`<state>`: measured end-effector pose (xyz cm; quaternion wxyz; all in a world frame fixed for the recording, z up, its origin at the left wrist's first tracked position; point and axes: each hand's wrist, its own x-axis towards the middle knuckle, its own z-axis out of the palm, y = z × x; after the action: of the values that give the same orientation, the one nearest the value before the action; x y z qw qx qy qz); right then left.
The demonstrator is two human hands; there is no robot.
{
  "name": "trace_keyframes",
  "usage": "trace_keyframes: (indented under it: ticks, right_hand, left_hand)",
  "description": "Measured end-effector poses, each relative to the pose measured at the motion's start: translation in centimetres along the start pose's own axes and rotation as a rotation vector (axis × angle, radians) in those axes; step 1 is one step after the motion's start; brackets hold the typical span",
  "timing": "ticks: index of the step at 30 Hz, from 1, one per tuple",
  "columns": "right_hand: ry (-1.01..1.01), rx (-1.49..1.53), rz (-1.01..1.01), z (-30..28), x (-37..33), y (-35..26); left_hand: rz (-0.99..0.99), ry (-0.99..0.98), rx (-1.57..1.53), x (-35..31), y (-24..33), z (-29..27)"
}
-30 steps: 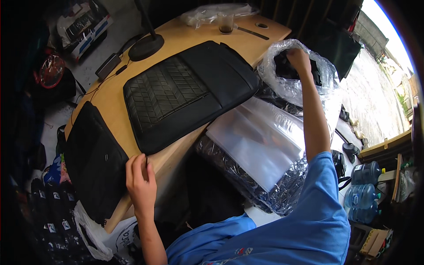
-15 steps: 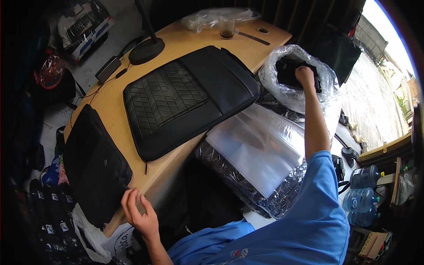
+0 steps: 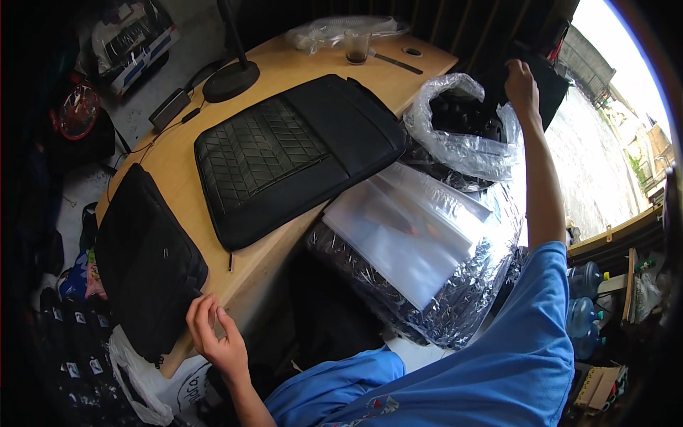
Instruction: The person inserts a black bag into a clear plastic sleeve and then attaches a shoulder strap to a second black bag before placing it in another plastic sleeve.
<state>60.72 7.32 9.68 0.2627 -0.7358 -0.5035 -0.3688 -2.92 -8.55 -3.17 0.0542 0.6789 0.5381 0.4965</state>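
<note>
On the table lies a large flat black bag (image 3: 299,156) with a quilted chevron panel. A second black bag (image 3: 146,263) rests along the table's left edge. My left hand (image 3: 217,334) is beside that bag's near corner, open, its fingers loosely bent and holding nothing I can see. To the far right, my right hand (image 3: 523,85) is raised just beyond a clear plastic sack (image 3: 462,156) with black items in it. Its fingers are closed; anything in them is lost against the dark background. Clear plastic sleeves (image 3: 405,228) lie on a plastic-wrapped black bundle (image 3: 370,292) below the sack.
A round black stand base (image 3: 231,82), a glass of dark liquid (image 3: 357,48), a dark flat strip (image 3: 397,64) and crumpled clear plastic (image 3: 341,32) are along the table's far side. Large blue water bottles (image 3: 583,313) stand at the right. A white plastic bag (image 3: 139,377) hangs below the table's left corner.
My right hand has come out of the plastic sack and moved up and to the right. The sack's mouth has sagged, showing more of its contents. My left hand has hardly moved.
</note>
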Motion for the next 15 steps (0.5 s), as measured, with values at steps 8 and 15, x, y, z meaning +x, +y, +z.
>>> trace_keyframes:
  ticks: [8, 15]
  right_hand:
    - [0.449, -0.061, -0.116, -4.4, 10.5, 0.6]
    - [0.706, 0.127, -0.142, -12.3, 19.5, -5.6]
  left_hand:
    - [-0.013, 0.007, -0.032, 0.1, 0.3, -0.2]
    - [-0.039, 0.015, -0.047, 0.2, 0.4, -0.7]
